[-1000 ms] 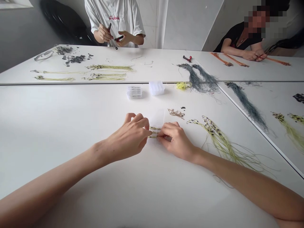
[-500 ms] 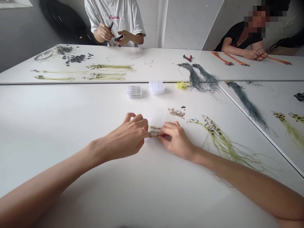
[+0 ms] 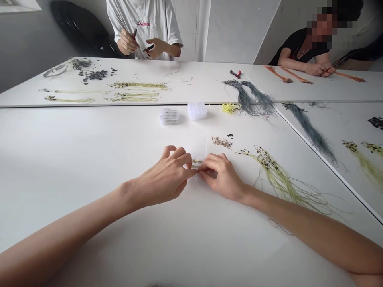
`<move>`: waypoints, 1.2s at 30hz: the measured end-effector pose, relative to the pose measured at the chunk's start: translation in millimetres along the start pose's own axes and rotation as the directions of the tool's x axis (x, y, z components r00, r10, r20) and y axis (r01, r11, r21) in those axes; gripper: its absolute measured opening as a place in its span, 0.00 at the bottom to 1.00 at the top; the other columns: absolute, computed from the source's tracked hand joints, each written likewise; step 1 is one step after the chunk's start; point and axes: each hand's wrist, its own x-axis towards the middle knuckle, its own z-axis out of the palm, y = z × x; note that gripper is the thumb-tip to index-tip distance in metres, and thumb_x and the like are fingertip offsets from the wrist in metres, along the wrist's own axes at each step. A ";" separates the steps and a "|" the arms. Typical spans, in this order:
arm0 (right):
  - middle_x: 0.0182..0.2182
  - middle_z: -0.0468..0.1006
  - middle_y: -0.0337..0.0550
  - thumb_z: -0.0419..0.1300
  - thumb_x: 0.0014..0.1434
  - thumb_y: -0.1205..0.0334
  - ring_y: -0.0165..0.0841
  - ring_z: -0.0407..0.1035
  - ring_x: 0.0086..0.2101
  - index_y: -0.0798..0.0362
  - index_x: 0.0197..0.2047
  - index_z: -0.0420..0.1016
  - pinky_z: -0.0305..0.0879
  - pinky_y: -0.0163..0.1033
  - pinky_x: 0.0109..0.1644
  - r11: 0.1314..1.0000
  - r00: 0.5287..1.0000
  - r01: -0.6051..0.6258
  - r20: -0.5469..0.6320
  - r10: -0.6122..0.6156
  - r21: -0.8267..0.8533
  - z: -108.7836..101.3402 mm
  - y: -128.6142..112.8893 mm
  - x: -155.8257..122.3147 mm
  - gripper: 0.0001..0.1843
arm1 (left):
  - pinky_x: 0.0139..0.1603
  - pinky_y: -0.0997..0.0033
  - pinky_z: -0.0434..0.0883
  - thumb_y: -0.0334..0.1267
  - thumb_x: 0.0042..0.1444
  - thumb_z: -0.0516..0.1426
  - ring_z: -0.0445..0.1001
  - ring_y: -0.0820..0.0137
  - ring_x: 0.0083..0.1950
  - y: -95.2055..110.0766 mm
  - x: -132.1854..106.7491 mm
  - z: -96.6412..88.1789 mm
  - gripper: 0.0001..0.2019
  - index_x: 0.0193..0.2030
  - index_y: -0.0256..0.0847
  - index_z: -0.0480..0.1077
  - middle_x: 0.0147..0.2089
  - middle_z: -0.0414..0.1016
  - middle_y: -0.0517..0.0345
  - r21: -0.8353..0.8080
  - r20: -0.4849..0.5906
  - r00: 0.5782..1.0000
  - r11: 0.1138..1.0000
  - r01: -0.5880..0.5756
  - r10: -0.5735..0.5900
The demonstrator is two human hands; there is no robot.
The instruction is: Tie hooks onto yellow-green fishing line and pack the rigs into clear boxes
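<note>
A small clear plastic box [image 3: 194, 166] lies in front of me with its lid [image 3: 197, 145] folded back. Yellow-line fishing rigs [image 3: 196, 161] lie across it in rows, partly covered by my fingers. My left hand [image 3: 172, 175] reaches over the box's left side, fingers curled; its fingertips meet those of the other hand, and what they pinch is hidden. At the right front edge, my right hand [image 3: 221, 175] pinches the end of a fishing rig between thumb and fingers. Right of it lies a bundle of hooked yellow rigs [image 3: 277, 171].
Loose hooks [image 3: 221, 142] and small black bits [image 3: 229, 136] lie beyond my right hand. Two clear boxes [image 3: 169, 116], [image 3: 197, 111] stand farther back, beside yellow line [image 3: 229, 107] and grey-blue bundles [image 3: 248, 95]. Across the table, one person holds pliers [image 3: 149, 48]; another handles orange strands [image 3: 348, 75].
My left hand has slid right along the box, up to the right fingertips, covering more of the rigs. My right hand stays nearly in place. The person opposite shifts a tool slightly.
</note>
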 end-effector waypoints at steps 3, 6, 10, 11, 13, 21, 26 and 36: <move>0.28 0.72 0.36 0.59 0.57 0.73 0.28 0.65 0.29 0.52 0.32 0.72 0.56 0.41 0.46 1.000 1.000 0.007 -0.017 -0.007 -0.001 -1.6 -1.4 -3.1 0.06 | 0.53 0.54 0.59 0.24 0.59 0.49 0.66 0.63 0.46 0.4 -0.2 0.6 0.17 0.46 0.43 0.75 0.43 0.71 0.50 -0.023 -0.003 1.000 1.000 -0.004 0.004; 0.30 0.73 0.37 0.59 0.58 0.71 0.29 0.65 0.28 0.52 0.35 0.73 0.56 0.42 0.46 0.999 0.998 0.035 -0.046 -0.037 -0.040 -2.2 -3.1 -6.3 0.04 | 0.53 0.54 0.59 0.24 0.58 0.49 0.66 0.63 0.46 0.8 0.0 2.2 0.17 0.46 0.43 0.75 0.43 0.71 0.50 -0.030 -0.013 1.000 0.999 -0.012 0.011; 0.30 0.73 0.40 0.56 0.59 0.71 0.31 0.66 0.31 0.52 0.37 0.75 0.55 0.45 0.47 0.961 0.980 0.178 -0.048 -0.192 -0.212 -0.9 -2.8 -10.7 0.07 | 0.52 0.54 0.59 0.24 0.59 0.49 0.66 0.62 0.45 1.7 0.2 4.5 0.16 0.43 0.41 0.76 0.42 0.71 0.49 -0.012 -0.016 1.000 1.000 -0.005 0.004; 0.29 0.73 0.41 0.56 0.60 0.71 0.32 0.65 0.31 0.52 0.36 0.76 0.54 0.45 0.47 0.937 0.970 0.220 -0.039 -0.239 -0.271 -0.4 -2.6 -11.8 0.08 | 0.52 0.54 0.59 0.24 0.58 0.49 0.66 0.62 0.45 2.0 0.2 5.0 0.16 0.42 0.41 0.76 0.42 0.71 0.49 -0.005 -0.014 1.000 1.000 -0.002 0.002; 0.27 0.72 0.41 0.55 0.60 0.71 0.32 0.64 0.30 0.53 0.34 0.76 0.54 0.46 0.45 0.884 0.950 0.286 -0.015 -0.313 -0.370 0.2 -2.4 -13.6 0.09 | 0.52 0.53 0.58 0.24 0.58 0.49 0.66 0.62 0.45 2.9 0.1 5.9 0.15 0.40 0.40 0.76 0.42 0.71 0.49 0.008 -0.014 1.000 1.000 0.002 -0.001; 0.27 0.73 0.42 0.53 0.61 0.71 0.33 0.63 0.29 0.53 0.36 0.75 0.53 0.46 0.45 0.842 0.938 0.303 -0.017 -0.347 -0.447 -1.1 -2.4 -13.8 0.10 | 0.55 0.50 0.57 0.23 0.58 0.48 0.66 0.63 0.44 5.7 -0.4 8.3 0.16 0.41 0.40 0.76 0.40 0.71 0.49 0.039 -0.038 0.999 0.999 0.008 -0.006; 0.27 0.74 0.43 0.52 0.62 0.70 0.34 0.62 0.29 0.52 0.36 0.75 0.53 0.48 0.45 0.802 0.923 0.351 0.032 -0.384 -0.483 -3.4 0.1 -13.4 0.10 | 0.54 0.51 0.58 0.23 0.58 0.49 0.66 0.63 0.44 6.9 -1.5 9.8 0.15 0.41 0.39 0.75 0.40 0.71 0.49 0.046 -0.049 0.999 0.999 0.006 -0.004; 0.28 0.75 0.43 0.51 0.63 0.69 0.35 0.63 0.29 0.51 0.35 0.75 0.53 0.49 0.43 0.761 0.902 0.420 0.135 -0.410 -0.495 -2.9 1.2 -14.3 0.12 | 0.54 0.52 0.59 0.22 0.57 0.50 0.66 0.62 0.43 13.5 -1.2 14.9 0.12 0.36 0.36 0.74 0.37 0.71 0.49 0.154 -0.095 0.995 0.988 -0.024 0.039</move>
